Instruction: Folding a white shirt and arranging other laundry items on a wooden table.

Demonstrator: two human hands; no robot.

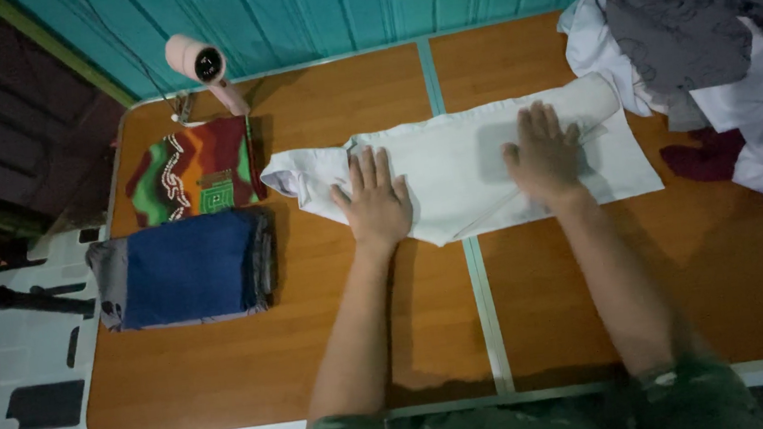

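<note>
Orange-brown tabletop [229, 369] is occupied at centre by a white garment [461, 165], long axis running left to right. Fingers are spread flat, clamping nothing: left hand [375, 201] is pressed near the left end, right hand [542, 154] toward the right, forearms extended.

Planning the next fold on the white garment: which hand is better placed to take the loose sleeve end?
Probably the left hand: it presses the white garment right beside the sleeve end. The right hand lies flat nearer the clothes pile.
</note>
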